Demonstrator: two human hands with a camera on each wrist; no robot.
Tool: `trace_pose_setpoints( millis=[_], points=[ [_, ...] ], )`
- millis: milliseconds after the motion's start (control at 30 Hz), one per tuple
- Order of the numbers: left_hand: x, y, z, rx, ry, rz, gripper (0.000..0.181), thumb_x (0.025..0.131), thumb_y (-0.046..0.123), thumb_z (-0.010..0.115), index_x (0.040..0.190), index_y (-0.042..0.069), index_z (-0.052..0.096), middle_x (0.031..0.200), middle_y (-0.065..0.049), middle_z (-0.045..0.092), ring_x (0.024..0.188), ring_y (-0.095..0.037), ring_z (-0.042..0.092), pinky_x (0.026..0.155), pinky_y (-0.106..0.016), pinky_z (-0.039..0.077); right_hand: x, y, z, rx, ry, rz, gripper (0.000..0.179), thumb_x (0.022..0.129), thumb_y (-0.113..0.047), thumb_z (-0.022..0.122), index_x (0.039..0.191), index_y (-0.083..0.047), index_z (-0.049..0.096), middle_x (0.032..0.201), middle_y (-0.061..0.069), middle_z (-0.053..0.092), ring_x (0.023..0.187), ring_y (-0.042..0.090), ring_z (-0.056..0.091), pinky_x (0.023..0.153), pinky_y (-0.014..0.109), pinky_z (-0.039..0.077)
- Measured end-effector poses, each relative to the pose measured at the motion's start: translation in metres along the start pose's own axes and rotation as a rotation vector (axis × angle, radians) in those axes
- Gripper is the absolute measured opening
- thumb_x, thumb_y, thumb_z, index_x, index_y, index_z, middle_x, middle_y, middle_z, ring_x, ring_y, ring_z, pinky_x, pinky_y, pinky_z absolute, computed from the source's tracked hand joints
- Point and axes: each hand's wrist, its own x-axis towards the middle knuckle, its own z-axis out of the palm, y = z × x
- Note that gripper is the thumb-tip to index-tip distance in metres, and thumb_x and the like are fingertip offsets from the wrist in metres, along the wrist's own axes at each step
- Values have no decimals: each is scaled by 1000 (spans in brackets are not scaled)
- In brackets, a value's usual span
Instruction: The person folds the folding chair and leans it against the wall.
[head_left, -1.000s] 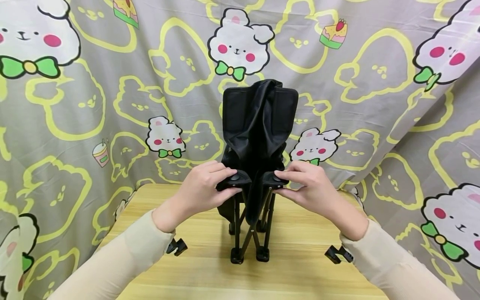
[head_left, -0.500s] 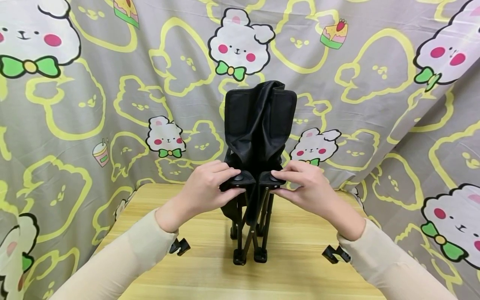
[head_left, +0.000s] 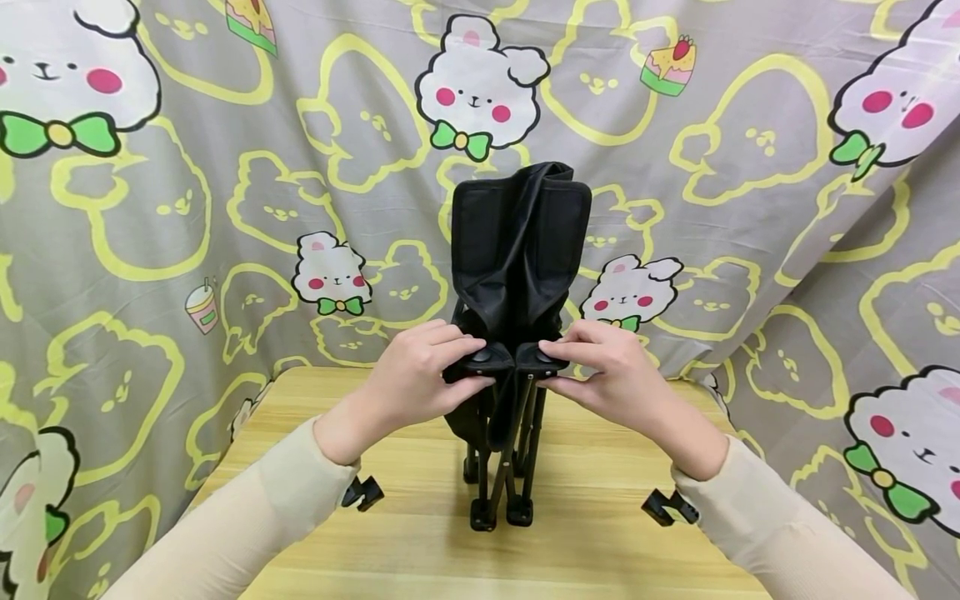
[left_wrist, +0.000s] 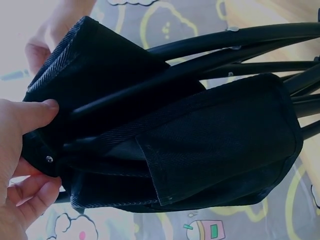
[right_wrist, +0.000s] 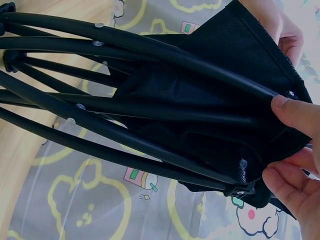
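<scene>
A wood-grain tabletop (head_left: 600, 550) was enclosed at left, right and far side by draped grey fabric (head_left: 390, 208), printed with white rabbits (head_left: 480, 83) and cake slices (head_left: 667, 68), brightly lit at far right.

And here the worktop (head_left: 615, 533) is seen, pale yellow and wood-grained, with a black folding chair (head_left: 517, 275) stood upright on it! The legs are gathered close, the front feet (head_left: 482, 514) planted near the middle, the rear feet (head_left: 470, 472) set just behind.
</scene>
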Motion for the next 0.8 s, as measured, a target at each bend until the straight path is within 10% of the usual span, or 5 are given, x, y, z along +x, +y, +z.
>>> trace_pose_setpoints(
  millis=[800],
  points=[
    [-1, -3, 5, -142, 26, -62, 38, 74, 13, 102, 104, 0, 83, 92, -7, 78, 83, -21, 73, 70, -32, 60, 1, 0, 3, 85, -6, 18, 51, 59, 5, 102, 106, -3, 85, 90, 6, 73, 67, 15, 61, 59, 24, 48]
  ],
)
